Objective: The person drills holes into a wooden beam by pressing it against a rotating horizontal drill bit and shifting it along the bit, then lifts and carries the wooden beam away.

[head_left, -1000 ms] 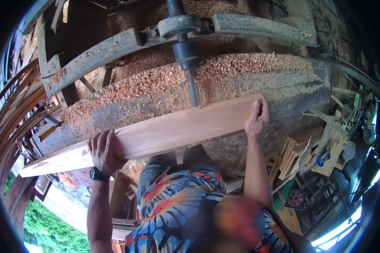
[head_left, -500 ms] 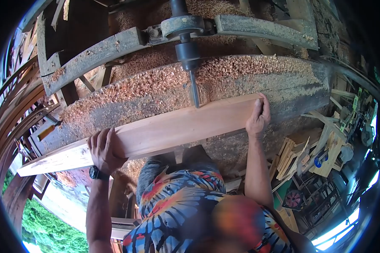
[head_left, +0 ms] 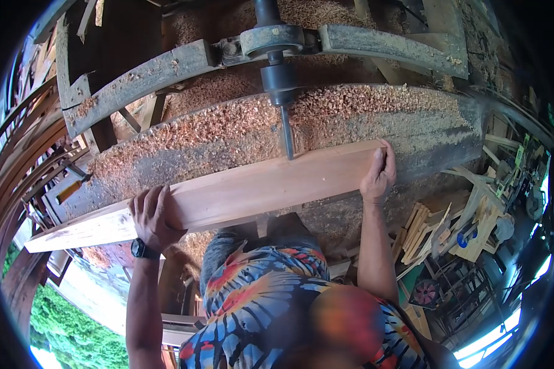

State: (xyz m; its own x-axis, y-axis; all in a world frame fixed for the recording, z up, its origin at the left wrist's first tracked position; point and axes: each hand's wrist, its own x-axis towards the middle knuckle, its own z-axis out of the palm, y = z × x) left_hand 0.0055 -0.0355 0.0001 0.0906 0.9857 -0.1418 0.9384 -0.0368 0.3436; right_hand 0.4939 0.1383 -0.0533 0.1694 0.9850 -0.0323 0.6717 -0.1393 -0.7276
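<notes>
Head view shows the left hand (head_left: 154,220) clasping the wooden board (head_left: 264,187), fingers slightly apart, and the right hand (head_left: 378,178) pinching its end, its far edge meeting the drill bit (head_left: 287,132) over the chip-strewn bench (head_left: 428,136)

- Wide-angle distortion bends the bench (head_left: 425,147) and the beam (head_left: 388,46) into curves, with black corners and a bluish fringe around the rim
- Daylight enters at lower left, where the foliage (head_left: 74,323) is bright and a patch below it burns out to white
- White glare streaks the lower right edge
- The left end of the board (head_left: 246,190) is nearly washed out, its rest softly lit
- Deep shadow fills the upper left recess
- Both hands look fairly sharp; a round smear blurs the shirt (head_left: 258,289)
</notes>
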